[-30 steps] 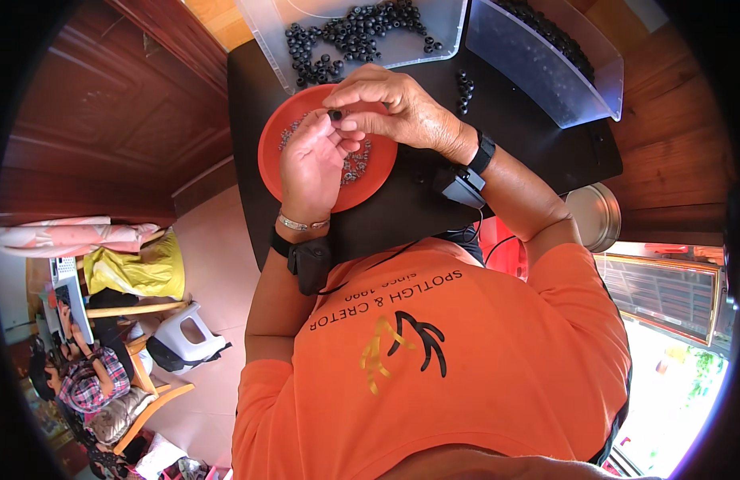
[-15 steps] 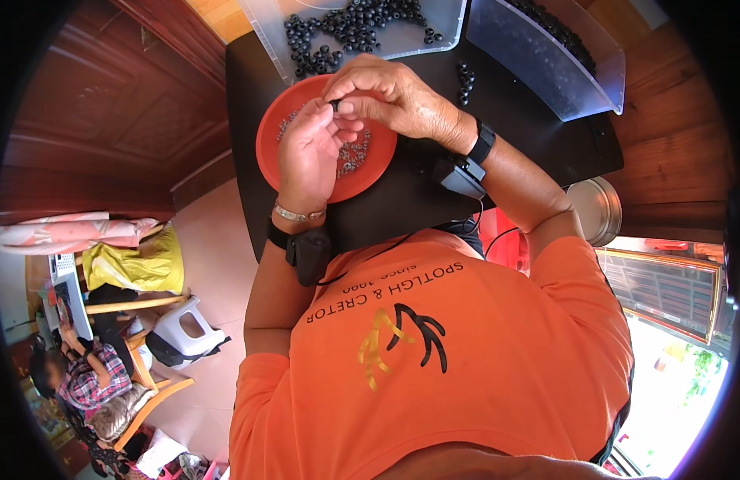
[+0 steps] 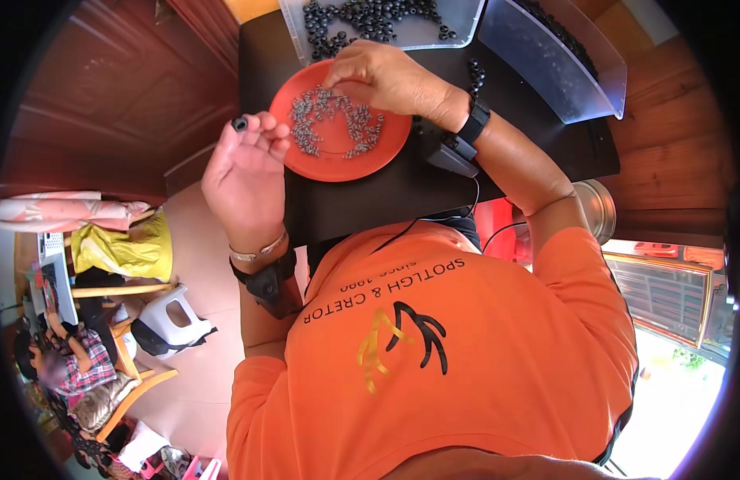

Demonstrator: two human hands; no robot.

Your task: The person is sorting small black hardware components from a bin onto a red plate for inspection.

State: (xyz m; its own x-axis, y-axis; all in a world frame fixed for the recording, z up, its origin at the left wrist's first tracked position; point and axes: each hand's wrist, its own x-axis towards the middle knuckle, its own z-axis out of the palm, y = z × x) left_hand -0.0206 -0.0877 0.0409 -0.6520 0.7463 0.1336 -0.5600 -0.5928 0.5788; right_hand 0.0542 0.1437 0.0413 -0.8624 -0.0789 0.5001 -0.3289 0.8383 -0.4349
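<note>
Left hand (image 3: pixel 246 172) has been pulled away from the right hand (image 3: pixel 382 76), off the plate (image 3: pixel 386 148); a black bead (image 3: pixel 240 123) is pinched in its fingertips. Right hand is closed on small metal bits (image 3: pixel 338 124) beneath it. Bead could be dropped: thin pinch, no bench below.

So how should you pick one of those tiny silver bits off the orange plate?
Come from straight above and pinch a single bit at the thin edge of the pile with two fingertips, as the right hand is doing. The plate is shallow and open on top, and the bits lie loose and flat, so probably nothing blocks a pinch from above.
</note>
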